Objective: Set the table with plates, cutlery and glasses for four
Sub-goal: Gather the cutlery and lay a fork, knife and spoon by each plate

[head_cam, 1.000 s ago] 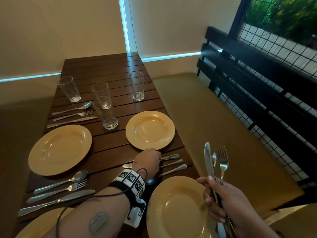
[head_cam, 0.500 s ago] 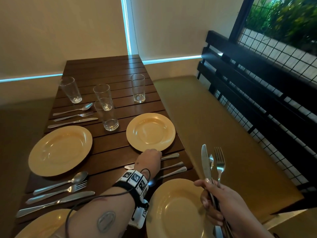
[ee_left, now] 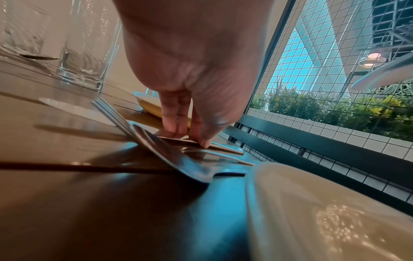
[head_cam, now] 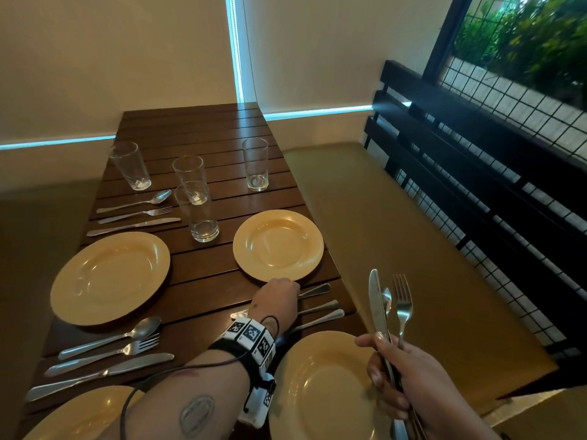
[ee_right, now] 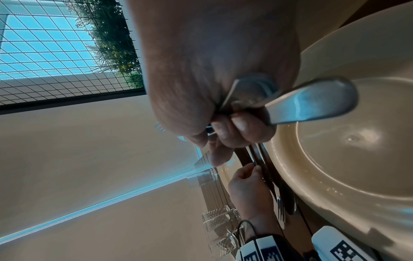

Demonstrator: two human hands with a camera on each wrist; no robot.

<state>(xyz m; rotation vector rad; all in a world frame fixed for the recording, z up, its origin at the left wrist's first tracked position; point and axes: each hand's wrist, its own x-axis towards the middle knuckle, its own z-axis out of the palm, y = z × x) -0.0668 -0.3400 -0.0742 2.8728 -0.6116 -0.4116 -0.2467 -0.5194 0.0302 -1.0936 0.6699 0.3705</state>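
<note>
Four yellow plates lie on the brown slatted table [head_cam: 197,128]: far right [head_cam: 278,246], far left [head_cam: 109,277], near right [head_cam: 320,389], near left [head_cam: 79,414]. My left hand [head_cam: 279,296] rests between the two right plates, its fingertips [ee_left: 176,127] pressing down on a cutlery set [head_cam: 317,309] that lies there. My right hand [head_cam: 390,373] hovers over the near right plate's right rim and grips a knife [head_cam: 376,306], spoon [head_cam: 387,303] and fork [head_cam: 402,303] upright by their handles [ee_right: 312,104].
Several empty glasses stand mid-table, the nearest [head_cam: 198,214] between the far plates and one [head_cam: 255,163] on the right side. Two more cutlery sets [head_cam: 133,214] [head_cam: 104,354] lie on the left. A padded bench [head_cam: 397,249] with a black slatted back [head_cam: 476,185] runs along the right.
Hardly anything differs. My left hand stays on the laid cutlery, and my right hand with its knife, spoon and fork has drifted slightly left.
</note>
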